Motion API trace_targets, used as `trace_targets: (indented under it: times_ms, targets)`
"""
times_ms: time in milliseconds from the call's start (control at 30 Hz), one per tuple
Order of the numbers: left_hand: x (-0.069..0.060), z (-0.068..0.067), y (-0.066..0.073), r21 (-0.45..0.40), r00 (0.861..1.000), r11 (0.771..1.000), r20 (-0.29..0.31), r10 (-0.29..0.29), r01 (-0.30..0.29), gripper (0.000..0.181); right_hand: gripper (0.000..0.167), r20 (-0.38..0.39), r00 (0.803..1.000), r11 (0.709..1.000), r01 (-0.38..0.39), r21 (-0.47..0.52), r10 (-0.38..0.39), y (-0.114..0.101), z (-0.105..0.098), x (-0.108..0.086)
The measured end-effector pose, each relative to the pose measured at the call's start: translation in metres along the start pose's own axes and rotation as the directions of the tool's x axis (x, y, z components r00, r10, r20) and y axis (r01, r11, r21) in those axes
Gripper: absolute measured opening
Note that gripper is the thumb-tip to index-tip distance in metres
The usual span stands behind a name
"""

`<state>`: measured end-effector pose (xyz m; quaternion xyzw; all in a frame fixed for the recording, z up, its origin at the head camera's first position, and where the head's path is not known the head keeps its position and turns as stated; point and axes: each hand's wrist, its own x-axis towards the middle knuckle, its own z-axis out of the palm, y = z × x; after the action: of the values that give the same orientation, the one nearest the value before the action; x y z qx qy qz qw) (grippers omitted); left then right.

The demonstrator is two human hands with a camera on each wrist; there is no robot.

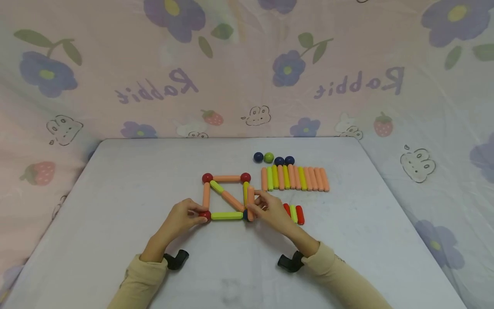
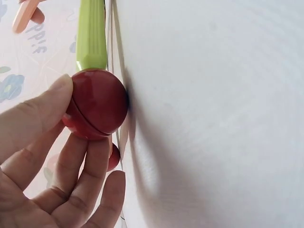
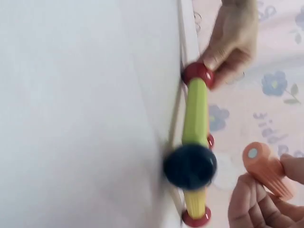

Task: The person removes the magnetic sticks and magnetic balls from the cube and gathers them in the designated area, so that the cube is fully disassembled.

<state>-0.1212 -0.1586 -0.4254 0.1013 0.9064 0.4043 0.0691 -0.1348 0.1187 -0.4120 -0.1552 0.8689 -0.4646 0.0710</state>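
My left hand (image 1: 188, 216) pinches the near-left red ball (image 2: 97, 102) of a square frame lying on the table. Joined to that ball is a light green rod (image 1: 227, 216), leading to a dark blue ball (image 3: 190, 166) at the near-right corner. My right hand (image 1: 271, 210) holds an orange rod (image 3: 268, 170) between thumb and fingers, raised above the table beside the blue ball and apart from it in the right wrist view. A diagonal of a green and an orange rod (image 1: 233, 201) crosses the frame. Red balls (image 1: 207, 177) sit at its far corners.
Right of the frame lies a row of orange, yellow and green rods (image 1: 305, 178), with blue balls (image 1: 289, 160) and one green ball (image 1: 269, 157) behind it. Short red rods (image 1: 300, 215) and a short green one lie beyond my right hand. A patterned cloth (image 1: 231, 86) hangs behind the table.
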Motion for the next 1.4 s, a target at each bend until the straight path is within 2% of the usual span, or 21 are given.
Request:
trace_targets:
  times_ms: [133,233,433,600,900,1100,1200,1400]
  targets:
    - [0.000,-0.001,0.000,-0.001,1.000,1.000,0.002,0.002,-0.002,0.024,0.043,-0.035,0.999,0.996,-0.031,-0.081,0.028,0.007,-0.023,0.000]
    - [0.001,-0.001,0.000,-0.001,1.000,1.000,0.003,0.001,-0.001,0.024,0.042,-0.070,0.997,0.993,-0.052,-0.105,0.044,0.016,-0.040,0.000]
    - [0.001,-0.001,0.000,-0.001,1.000,1.000,-0.001,-0.003,0.003,0.023,0.042,-0.146,0.987,0.992,-0.081,-0.091,0.067,0.035,-0.074,-0.004]
    - [-0.001,-0.001,-0.001,-0.007,1.000,1.000,-0.002,-0.001,0.001,0.024,0.044,-0.211,0.974,0.975,-0.124,-0.182,0.085,0.048,-0.096,-0.008]
    - [0.000,-0.001,-0.001,-0.008,1.000,1.000,-0.006,-0.010,0.010,0.024,0.049,-0.267,0.942,0.940,-0.263,-0.218,0.202,0.077,-0.131,-0.010]
    - [0.000,0.000,-0.001,-0.010,1.000,1.000,-0.004,0.003,-0.003,0.024,0.045,-0.345,0.903,0.903,-0.351,-0.249,0.256,0.102,-0.155,-0.007]
    - [0.000,0.000,-0.001,-0.011,1.000,1.000,-0.004,0.001,-0.001,0.023,0.046,-0.349,0.888,0.889,-0.392,-0.237,0.299,0.112,-0.165,-0.006]
    - [-0.001,0.000,-0.001,-0.002,1.000,1.000,-0.007,-0.001,0.001,0.023,0.047,-0.337,0.875,0.864,-0.439,-0.249,0.347,0.126,-0.176,-0.002]
